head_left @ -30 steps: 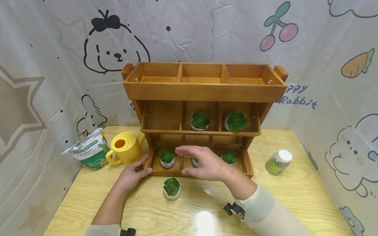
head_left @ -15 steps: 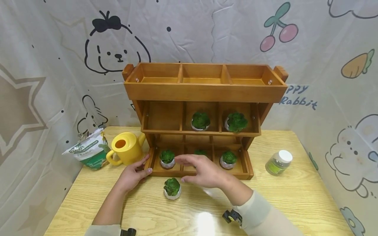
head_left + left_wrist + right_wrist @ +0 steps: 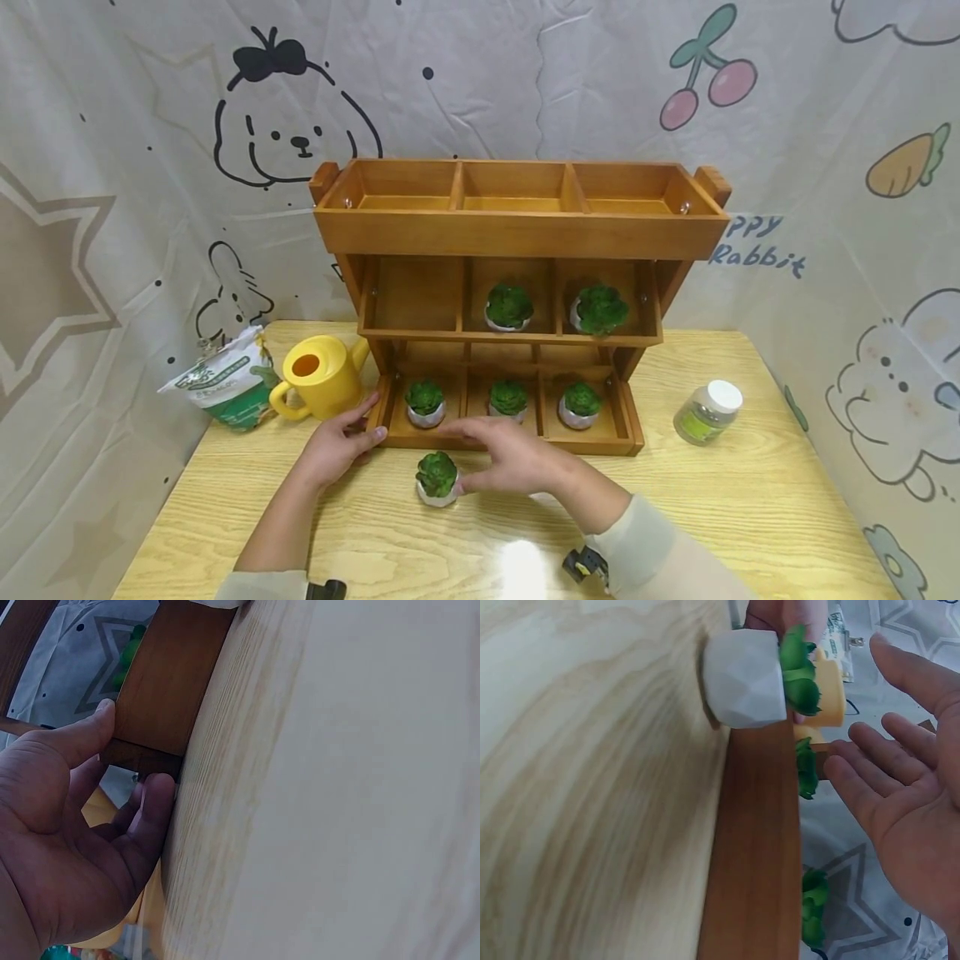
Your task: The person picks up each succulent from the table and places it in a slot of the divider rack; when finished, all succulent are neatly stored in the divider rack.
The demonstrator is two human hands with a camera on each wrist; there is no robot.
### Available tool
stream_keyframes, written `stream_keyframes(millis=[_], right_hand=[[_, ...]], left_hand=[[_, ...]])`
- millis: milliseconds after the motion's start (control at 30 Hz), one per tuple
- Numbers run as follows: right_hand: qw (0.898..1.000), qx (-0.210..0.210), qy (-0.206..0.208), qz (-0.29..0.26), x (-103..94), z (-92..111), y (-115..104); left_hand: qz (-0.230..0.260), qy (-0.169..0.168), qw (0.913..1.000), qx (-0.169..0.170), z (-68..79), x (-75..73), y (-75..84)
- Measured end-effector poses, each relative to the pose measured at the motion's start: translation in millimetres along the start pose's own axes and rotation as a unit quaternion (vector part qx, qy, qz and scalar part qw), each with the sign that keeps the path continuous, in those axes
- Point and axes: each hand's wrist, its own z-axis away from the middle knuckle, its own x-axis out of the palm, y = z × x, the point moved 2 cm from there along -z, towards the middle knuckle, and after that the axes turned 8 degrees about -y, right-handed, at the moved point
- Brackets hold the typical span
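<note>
In the head view, a three-tier wooden shelf stands on the table. My left hand holds its lower left front corner; in the left wrist view the thumb lies on the front board and the fingers bend round the side. A small potted succulent with a white faceted pot stands upright on the table before the shelf. My right hand is beside it, fingers extended and palm toward the plant. The right wrist view shows that hand holding nothing, apart from the white pot.
The bottom tier holds a left succulent, a middle one and a right one. Two more sit on the tier above. A yellow watering can and a bag stand left, a lidded jar right.
My right hand has come down and toward the person, from before the bottom tier to beside the succulent on the table. My left hand has stayed at the shelf corner.
</note>
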Motion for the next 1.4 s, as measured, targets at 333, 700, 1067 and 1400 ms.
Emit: stream_keyframes(millis=[333,700,1067,1400], right_hand=[[1.000,0.010,-0.029,0.005,14.2,-4.1,7.3],[0.999,0.017,-0.043,0.025,26.8,-13.3,9.8],[0.997,0.021,-0.060,0.043,35.5,-22.8,10.5],[0.996,0.019,-0.062,0.063,39.7,-27.3,14.6]], left_hand=[[0.000,0.003,1.0000,-0.003,-0.8,0.5,-1.1],[-0.003,0.006,1.0000,-0.003,-0.7,0.4,-1.1],[0.002,0.003,1.0000,-0.005,-1.1,0.1,-2.6],[-0.003,0.006,1.0000,-0.004,-0.9,0.5,-1.6]])
